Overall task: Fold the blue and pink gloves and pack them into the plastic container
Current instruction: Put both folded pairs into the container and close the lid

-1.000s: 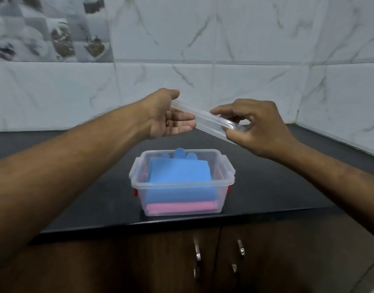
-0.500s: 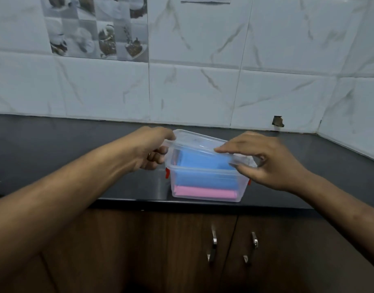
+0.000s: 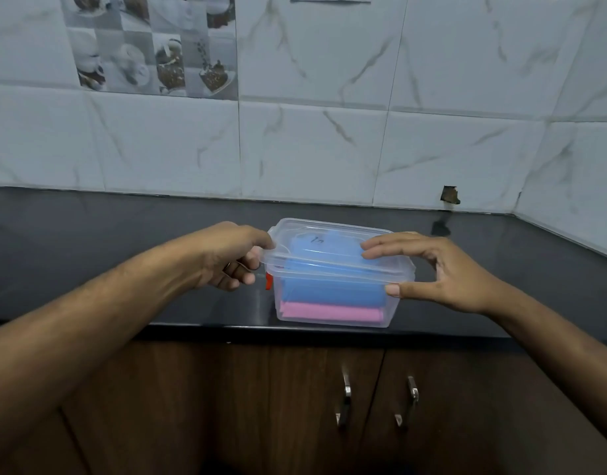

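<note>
The clear plastic container [image 3: 391, 305] stands near the front edge of the black counter. Inside it the folded blue gloves [image 3: 329, 291] lie on top of the folded pink gloves [image 3: 329, 311]. The clear lid [image 3: 326, 243] rests on the container's rim. My left hand [image 3: 231, 257] grips the lid's left end beside a red latch [image 3: 268, 281]. My right hand [image 3: 429, 269] holds the right end, with its fingers on the lid's top and its thumb against the container's front wall.
The black counter [image 3: 123, 252] runs back to a white tiled wall, which turns a corner at the far right. A chipped hole [image 3: 450, 194] marks the wall's base. Below the counter are brown cabinet doors with two metal handles [image 3: 345, 401].
The lid, held in the air above the container a second ago, has come down onto its rim. Both hands came down with it and still hold its ends.
</note>
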